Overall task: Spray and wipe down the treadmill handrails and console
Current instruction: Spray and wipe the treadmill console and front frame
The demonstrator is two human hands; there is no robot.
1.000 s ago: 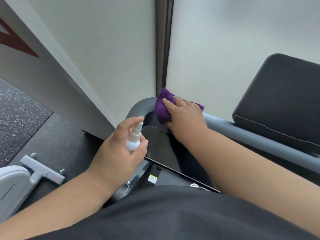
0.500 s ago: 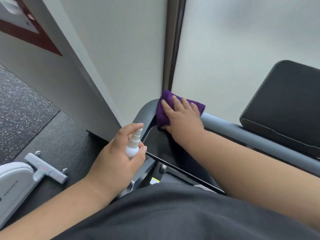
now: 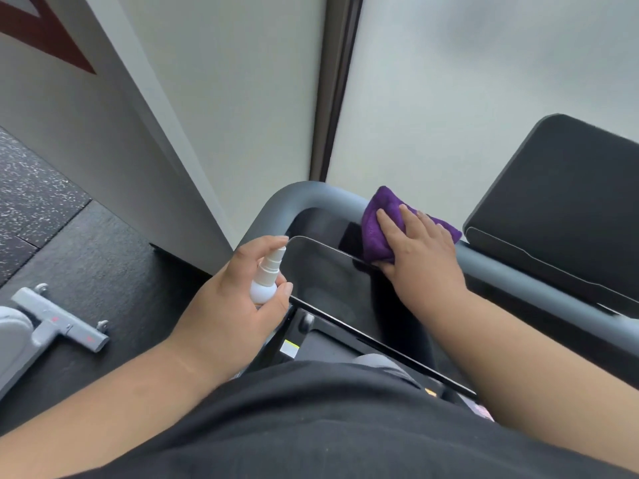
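The grey treadmill handrail (image 3: 304, 198) curves from the left and runs right along the frosted window. My right hand (image 3: 418, 250) presses a folded purple cloth (image 3: 377, 219) flat against the rail, fingers straight on top of it. My left hand (image 3: 228, 305) grips a small white spray bottle (image 3: 266, 278), nozzle up, index finger over the top, just left of a glossy black panel (image 3: 332, 281). The dark console (image 3: 567, 209) stands at the right, behind the rail.
A frosted window with a dark vertical frame (image 3: 332, 91) sits right behind the rail. A white wall (image 3: 86, 126) is at the left. On the dark rubber floor lies the grey base of another machine (image 3: 58, 323). My black shirt fills the bottom.
My right hand has slid the purple cloth to the right along the handrail, away from the bend. My left hand with the bottle has stayed about where it was.
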